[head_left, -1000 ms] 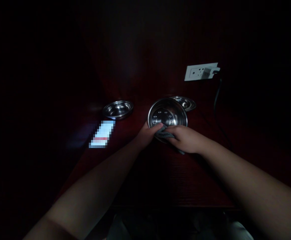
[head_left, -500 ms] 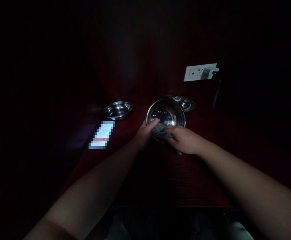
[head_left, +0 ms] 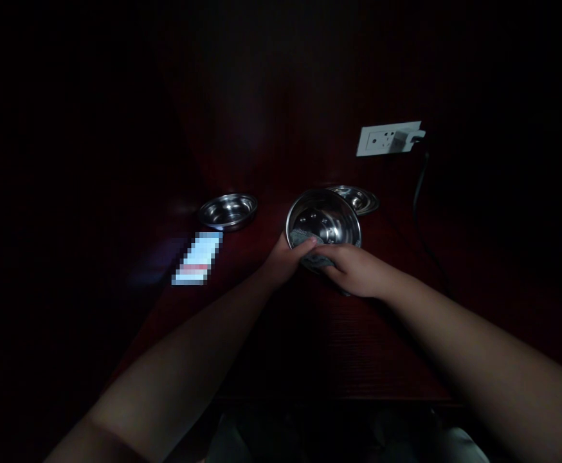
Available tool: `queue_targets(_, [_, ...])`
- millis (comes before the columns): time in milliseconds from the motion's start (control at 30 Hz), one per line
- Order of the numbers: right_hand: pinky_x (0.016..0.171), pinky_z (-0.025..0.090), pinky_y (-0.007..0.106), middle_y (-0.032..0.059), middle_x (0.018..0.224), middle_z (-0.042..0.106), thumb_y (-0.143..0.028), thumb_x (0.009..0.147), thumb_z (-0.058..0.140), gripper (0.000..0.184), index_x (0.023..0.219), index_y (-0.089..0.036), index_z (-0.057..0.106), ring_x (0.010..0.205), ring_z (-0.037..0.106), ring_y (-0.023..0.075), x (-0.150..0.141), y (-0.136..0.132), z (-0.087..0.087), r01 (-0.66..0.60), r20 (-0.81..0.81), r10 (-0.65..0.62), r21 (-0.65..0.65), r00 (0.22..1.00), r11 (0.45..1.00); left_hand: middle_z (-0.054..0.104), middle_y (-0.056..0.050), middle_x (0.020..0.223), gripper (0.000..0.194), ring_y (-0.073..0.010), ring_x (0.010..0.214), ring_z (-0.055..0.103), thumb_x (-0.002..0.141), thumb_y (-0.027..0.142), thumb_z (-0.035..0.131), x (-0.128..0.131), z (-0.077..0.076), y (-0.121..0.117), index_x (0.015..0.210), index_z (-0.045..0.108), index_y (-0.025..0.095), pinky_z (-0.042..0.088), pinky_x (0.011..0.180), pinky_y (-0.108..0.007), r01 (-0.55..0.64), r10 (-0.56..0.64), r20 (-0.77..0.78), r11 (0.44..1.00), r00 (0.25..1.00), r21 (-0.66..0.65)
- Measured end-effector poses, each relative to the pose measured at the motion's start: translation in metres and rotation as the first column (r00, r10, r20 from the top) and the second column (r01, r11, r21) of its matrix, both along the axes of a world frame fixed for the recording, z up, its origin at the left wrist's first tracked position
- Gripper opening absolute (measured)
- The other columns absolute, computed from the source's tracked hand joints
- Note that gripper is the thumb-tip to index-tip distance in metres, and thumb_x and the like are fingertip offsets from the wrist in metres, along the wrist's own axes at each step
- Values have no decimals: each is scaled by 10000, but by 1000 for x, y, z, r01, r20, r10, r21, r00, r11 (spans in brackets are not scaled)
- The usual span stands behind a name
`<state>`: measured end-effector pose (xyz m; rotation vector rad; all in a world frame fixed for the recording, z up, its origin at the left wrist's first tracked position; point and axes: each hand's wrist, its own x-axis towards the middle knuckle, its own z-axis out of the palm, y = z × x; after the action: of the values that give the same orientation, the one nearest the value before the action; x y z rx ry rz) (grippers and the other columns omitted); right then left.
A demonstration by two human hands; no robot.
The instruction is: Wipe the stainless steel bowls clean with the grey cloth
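Observation:
A shiny metal bowl is tilted with its inside towards me, and small round marks or holes show in its bottom. My left hand is closed on the bowl's near left rim, thumb over the edge. In my right hand is a grey cloth, pressed at the near rim and partly inside the bowl. Both hands meet at the near edge, the left thumb lying on the cloth. The fingers under the bowl are hidden.
On the dark red table, a shallow metal bowl stands at left, behind a lit phone. A metal lid or dish lies behind the held bowl. A socket with plug and black cable is on the wall.
The held bowl has turned a little and shifted slightly right. My left thumb has moved right onto the cloth, and the cloth now spreads further along the inner left rim.

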<state>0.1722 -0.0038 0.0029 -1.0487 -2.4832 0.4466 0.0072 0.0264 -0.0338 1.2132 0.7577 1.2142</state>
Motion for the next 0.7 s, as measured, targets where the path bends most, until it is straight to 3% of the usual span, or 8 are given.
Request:
queue_targets(233, [781,478,322,76,944,706,-187,853,463,278,1044,-169,663,817,642,184,2,-1,3,57,96,-51,-58,994,997,692,-84,986,351,-239,1000,616,701,321,726,1,0,-1,989,643,138,435,953,-400,-67,67,7,998,998,-4])
queue_targets(533, [710,471,345,128,925,708,-289,865,465,255,932,-171,682,814,653,244,1,1,4,329,297,-338,82,893,941,674,-93,1035,492,-231,977,616,711,368,729,-3,-1,2,1126,579,151,446,929,-401,-124,124,4,992,992,-15])
queue_targets(700, [703,474,334,121,907,711,-276,863,474,254,963,-176,685,814,661,241,1,-1,6,295,338,-299,65,892,953,672,-86,1028,504,-224,951,621,714,395,725,-4,-3,4,1129,574,154,455,909,-400,-132,135,53,990,989,-55])
